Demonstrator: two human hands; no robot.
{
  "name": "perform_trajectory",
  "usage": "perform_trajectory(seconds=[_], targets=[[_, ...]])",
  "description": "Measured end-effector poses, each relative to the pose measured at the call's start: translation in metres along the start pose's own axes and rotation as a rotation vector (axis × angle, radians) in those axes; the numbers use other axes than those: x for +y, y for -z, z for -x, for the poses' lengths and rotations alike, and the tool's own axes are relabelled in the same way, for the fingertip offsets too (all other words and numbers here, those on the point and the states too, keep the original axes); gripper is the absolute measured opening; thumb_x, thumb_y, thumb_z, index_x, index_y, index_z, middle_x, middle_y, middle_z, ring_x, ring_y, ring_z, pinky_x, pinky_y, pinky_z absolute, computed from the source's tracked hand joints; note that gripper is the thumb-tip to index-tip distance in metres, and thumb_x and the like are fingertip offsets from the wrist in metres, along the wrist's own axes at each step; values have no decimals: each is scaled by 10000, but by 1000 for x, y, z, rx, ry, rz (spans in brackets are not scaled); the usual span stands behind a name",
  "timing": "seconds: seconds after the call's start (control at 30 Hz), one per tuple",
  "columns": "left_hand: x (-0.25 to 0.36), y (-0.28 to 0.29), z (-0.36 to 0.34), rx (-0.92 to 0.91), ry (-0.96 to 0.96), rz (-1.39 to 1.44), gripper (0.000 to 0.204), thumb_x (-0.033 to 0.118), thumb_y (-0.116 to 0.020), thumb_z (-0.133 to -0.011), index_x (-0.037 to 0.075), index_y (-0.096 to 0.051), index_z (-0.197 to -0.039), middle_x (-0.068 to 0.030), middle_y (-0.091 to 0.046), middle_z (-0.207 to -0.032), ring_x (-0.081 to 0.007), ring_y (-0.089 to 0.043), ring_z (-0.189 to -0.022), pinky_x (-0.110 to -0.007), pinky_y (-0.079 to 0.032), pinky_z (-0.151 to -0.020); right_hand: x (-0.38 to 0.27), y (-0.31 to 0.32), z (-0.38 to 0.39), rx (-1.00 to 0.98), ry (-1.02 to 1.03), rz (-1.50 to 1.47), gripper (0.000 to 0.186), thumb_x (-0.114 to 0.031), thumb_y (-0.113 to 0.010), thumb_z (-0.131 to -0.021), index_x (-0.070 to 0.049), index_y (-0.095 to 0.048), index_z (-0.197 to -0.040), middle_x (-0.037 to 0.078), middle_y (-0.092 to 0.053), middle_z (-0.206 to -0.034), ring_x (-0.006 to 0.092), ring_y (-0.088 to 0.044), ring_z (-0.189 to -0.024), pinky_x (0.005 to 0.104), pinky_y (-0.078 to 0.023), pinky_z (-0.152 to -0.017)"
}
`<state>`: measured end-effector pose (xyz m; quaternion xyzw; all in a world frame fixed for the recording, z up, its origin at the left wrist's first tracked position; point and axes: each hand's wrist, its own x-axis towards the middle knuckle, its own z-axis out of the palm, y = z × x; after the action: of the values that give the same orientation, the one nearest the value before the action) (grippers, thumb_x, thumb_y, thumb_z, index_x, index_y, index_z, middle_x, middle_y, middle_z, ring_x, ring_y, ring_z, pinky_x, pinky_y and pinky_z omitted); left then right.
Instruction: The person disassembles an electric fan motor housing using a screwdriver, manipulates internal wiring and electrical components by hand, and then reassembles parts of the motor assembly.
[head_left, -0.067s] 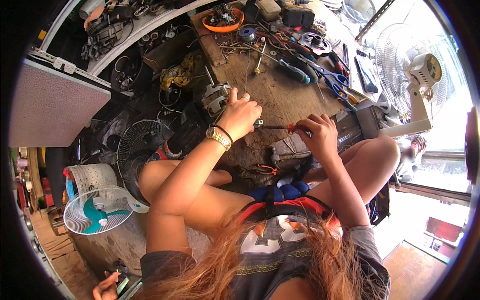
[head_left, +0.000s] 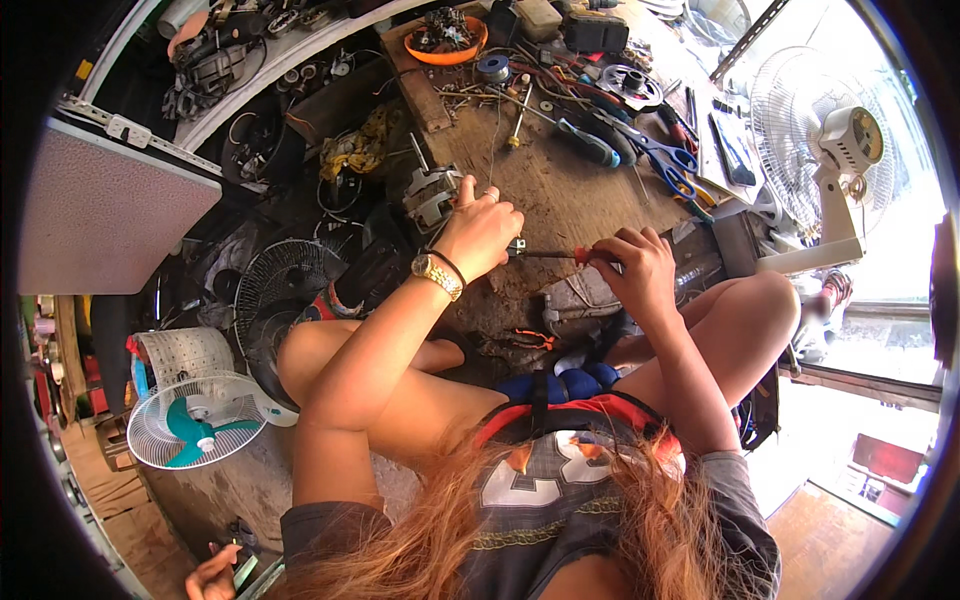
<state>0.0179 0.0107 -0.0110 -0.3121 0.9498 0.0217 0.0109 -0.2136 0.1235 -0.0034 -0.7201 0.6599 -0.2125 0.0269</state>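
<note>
My left hand point(head_left: 480, 232), with a gold watch at its wrist, is closed over a metal fan motor point(head_left: 428, 198) whose thin shaft sticks up at the far left. Its fingers curl down, so their grip is partly hidden. A small dark metal end point(head_left: 516, 246) shows at the hand's right side. In my right hand point(head_left: 638, 265) is a screwdriver point(head_left: 550, 254) by its orange-red handle. The dark blade lies almost level and points left, reaching that metal end; whether it sits in a screw cannot be seen.
On the wooden bench lie blue-handled scissors point(head_left: 665, 165), another screwdriver point(head_left: 590, 143), a wire spool point(head_left: 493, 68) and an orange bowl point(head_left: 447, 45) of parts. Orange-handled pliers point(head_left: 532, 340) lie near my legs. Fans stand right point(head_left: 840, 140) and left point(head_left: 195, 425). Another person's hand point(head_left: 213, 574) shows lower left.
</note>
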Motion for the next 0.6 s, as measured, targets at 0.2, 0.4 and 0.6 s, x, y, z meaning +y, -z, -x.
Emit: perform_trajectory(seconds=[0.2, 0.4, 0.6], targets=[[1, 0, -1, -2, -1, -8, 332, 249, -835, -642, 124, -672, -902, -16, -660, -920, -228, -578, -1057, -526, -283, -1039, -4, 4, -4, -12, 35, 35, 140, -221, -759, -713, -167, -733, -839, -3, -636, -798, 226, -572, -797, 364, -450, -734], [0, -2, -1, -2, -1, -13, 336, 255, -836, -643, 123, -674, -906, -16, -659, -918, -230, -576, -1060, -532, -280, -1041, -11, 9, -8, -34, 27, 54, 131, -228, -758, -711, -175, -735, -829, -4, -637, -794, 226, -575, -801, 366, -460, -741], [0, -3, -1, -8, 2, -10, 337, 254, -837, -644, 127, -675, -911, -17, -658, -923, -233, -571, -1079, -557, -268, -1060, -16, 14, -12, -56, 17, 77, 141, -242, -760, -711, -171, -738, -831, -4, -647, -802, 228, -577, -801, 365, -466, -749]])
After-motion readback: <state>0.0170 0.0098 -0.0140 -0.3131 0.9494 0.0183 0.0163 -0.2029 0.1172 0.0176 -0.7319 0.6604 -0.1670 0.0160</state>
